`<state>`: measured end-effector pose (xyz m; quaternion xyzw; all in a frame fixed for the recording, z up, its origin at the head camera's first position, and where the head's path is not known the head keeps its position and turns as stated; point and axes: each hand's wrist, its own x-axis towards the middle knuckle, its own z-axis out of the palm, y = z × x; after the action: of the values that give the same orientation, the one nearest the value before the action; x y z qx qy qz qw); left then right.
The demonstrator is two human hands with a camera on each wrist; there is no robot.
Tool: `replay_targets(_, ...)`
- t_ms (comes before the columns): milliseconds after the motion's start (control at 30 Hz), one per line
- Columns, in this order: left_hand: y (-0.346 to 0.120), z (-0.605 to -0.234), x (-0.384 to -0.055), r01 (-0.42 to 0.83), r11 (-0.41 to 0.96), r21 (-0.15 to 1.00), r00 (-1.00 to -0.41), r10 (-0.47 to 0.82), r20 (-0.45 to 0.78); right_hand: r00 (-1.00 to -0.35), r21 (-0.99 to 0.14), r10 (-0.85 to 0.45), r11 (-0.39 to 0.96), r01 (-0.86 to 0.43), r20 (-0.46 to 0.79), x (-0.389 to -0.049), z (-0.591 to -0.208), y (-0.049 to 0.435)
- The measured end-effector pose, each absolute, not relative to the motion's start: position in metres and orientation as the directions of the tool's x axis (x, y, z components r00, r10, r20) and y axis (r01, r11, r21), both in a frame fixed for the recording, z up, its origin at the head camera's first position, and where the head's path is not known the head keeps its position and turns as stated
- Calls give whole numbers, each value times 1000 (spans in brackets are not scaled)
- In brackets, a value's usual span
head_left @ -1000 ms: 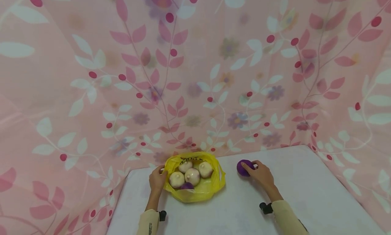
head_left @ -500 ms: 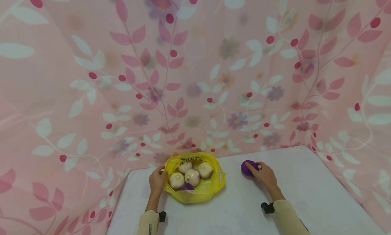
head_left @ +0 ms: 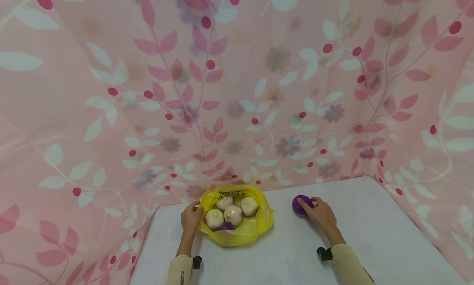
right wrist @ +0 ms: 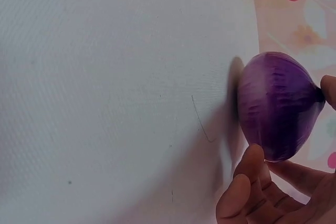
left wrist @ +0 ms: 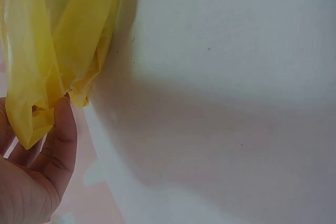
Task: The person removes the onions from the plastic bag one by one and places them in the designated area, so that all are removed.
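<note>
A yellow plastic bag (head_left: 246, 237) lies on the white-covered table with its mouth spread. Inside it are several pale round vegetables (head_left: 233, 215) with purple edges, turnip-like, and one purple onion (head_left: 227, 226) partly hidden by the bag's near side. My left hand (head_left: 190, 217) pinches the bag's left edge; the left wrist view shows the yellow plastic (left wrist: 31, 77) between thumb and fingers. To the right of the bag, my right hand (head_left: 321, 214) holds another purple onion (right wrist: 278, 106), one digit at its dark tip and other fingers against its side.
The white tabletop (head_left: 281, 252) extends around the bag and both arms. A pink floral cloth (head_left: 237, 112) hangs along the table's back and sides. Each wrist wears a small black camera (head_left: 324, 253).
My right hand has moved slightly to the right with the purple onion, then stayed nearly still. The left hand and the bag have hardly moved.
</note>
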<state>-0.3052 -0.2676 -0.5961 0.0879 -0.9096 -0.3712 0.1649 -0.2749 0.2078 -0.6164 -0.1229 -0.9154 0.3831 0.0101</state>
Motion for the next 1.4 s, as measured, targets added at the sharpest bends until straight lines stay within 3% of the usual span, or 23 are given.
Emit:
replay_targets(867,-269,-597,-307,-35,715,698,-929,-281,241,-964,-700,266,687,195,-8,-262,-597,205)
replay_targets(1400,-266,-596,-307,-50,710,702,-922,-303,240,-944,-757,289,649,74,156,-258,-587,184)
